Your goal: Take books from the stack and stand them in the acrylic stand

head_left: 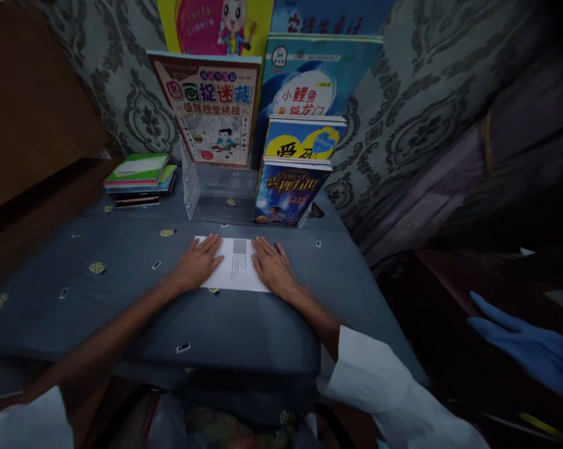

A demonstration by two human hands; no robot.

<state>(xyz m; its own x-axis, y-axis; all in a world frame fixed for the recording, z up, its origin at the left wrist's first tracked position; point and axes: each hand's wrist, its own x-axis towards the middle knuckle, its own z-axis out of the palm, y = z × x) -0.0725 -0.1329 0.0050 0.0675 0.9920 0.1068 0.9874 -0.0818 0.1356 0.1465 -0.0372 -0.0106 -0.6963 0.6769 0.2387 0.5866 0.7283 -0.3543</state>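
A white sheet of paper (pixel 229 279) with a grey block and small print lies on the cloth-covered table. Flat on its left end rests my left hand (pixel 199 263), fingers stretched out. My right hand (pixel 272 265) lies on the right end in the same way, fingers extended. Neither hand grips anything. Just behind the paper stands a clear acrylic book rack (pixel 216 206). It holds a dark blue book (pixel 290 193) at the front right and a brown-bordered picture book (pixel 211 106) at the left.
More books, such as a teal one (pixel 318 81), rise in the rack's upper tiers. A small stack of books (pixel 138 174) lies at the back left. The tablecloth (pixel 136 312) is grey-blue with pineapple prints. A blue glove (pixel 527 343) is at the far right, beyond the table's edge.
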